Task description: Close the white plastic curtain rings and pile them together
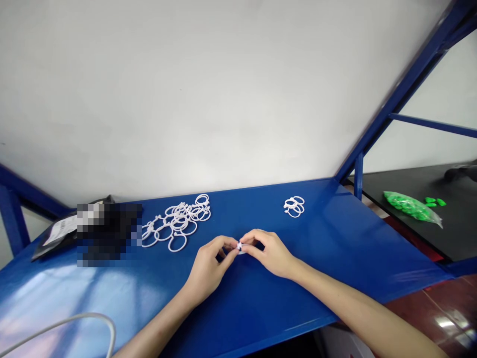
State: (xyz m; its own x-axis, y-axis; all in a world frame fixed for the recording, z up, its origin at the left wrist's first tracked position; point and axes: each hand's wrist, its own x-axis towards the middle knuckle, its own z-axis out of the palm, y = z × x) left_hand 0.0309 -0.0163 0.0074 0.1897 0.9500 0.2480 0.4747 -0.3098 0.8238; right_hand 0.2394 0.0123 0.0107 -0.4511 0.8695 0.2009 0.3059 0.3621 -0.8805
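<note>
White plastic ring [240, 246] pinched between fingertips of left hand [208, 268] and right hand [270, 253], near the ring pile [179, 221]; shallow grip, may pop loose.

- The place looked like a small assembly workshop.
- A blue metal tabletop [335, 248] sat inside a painted steel frame [402, 89], set against a bare white wall [186, 99].
- Identical white plastic rings [179, 221] lay in a loose heap, and a smaller pile [294, 206] lay well apart, sorted like batch work.
- A neighbouring black tabletop [458, 233] carried a clear bag of green plastic parts [410, 205].
</note>
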